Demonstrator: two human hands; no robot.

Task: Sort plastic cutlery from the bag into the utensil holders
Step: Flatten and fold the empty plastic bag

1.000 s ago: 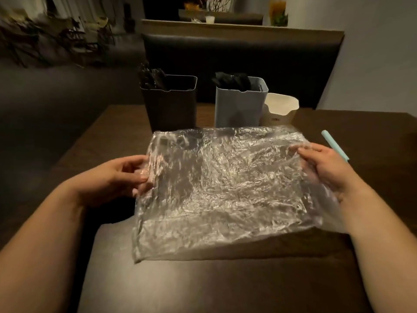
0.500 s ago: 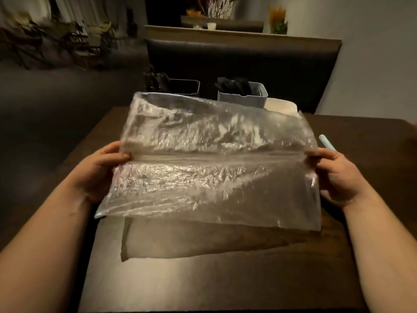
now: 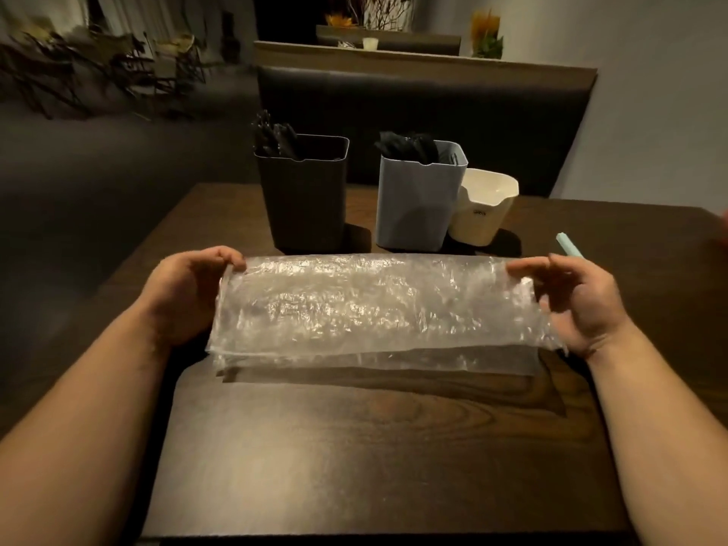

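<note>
A clear, crinkled plastic bag lies folded over in the middle of the dark wooden table, and nothing shows inside it. My left hand pinches its left edge and my right hand pinches its right edge. Behind the bag stand three holders: a black holder with black cutlery sticking out, a grey holder with black cutlery in it, and a shorter cream holder whose inside looks bare.
A pale blue-green pen-like stick lies on the table just beyond my right hand. A dark padded bench back rises behind the table, with a wall at the right. The table's near edge runs along the bottom.
The bag was spread flat, then its near half was lifted and folded away from me. Now it is doubled into a narrower strip lower on the table, exposing the holders again.
</note>
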